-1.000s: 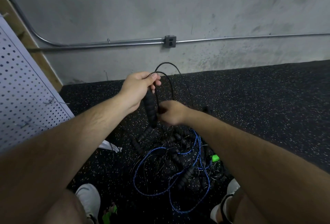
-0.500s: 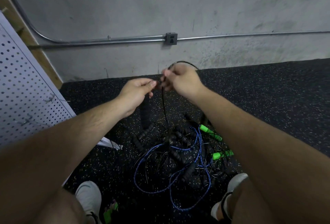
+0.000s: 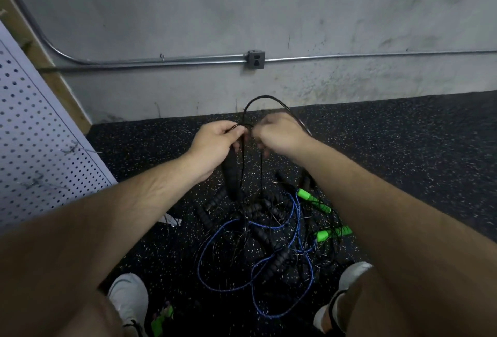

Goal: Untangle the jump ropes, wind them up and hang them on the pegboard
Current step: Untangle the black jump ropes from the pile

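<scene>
One white pegboard [image 3: 40, 135] stands at the left, likely where the wound ropes will hang, on a dark speckled floor [image 3: 403, 148]. Near the person lies a pile [image 3: 263, 232] of blue, black and green-handled ropes, not yet untangled. Above it the left hand [image 3: 215, 143] grips a black handle [image 3: 228, 172] and pinches its cord [image 3: 265, 98], while the right hand [image 3: 279, 132] pinches the same cord just beside it, raising a loop, seemingly to wind it.
</scene>
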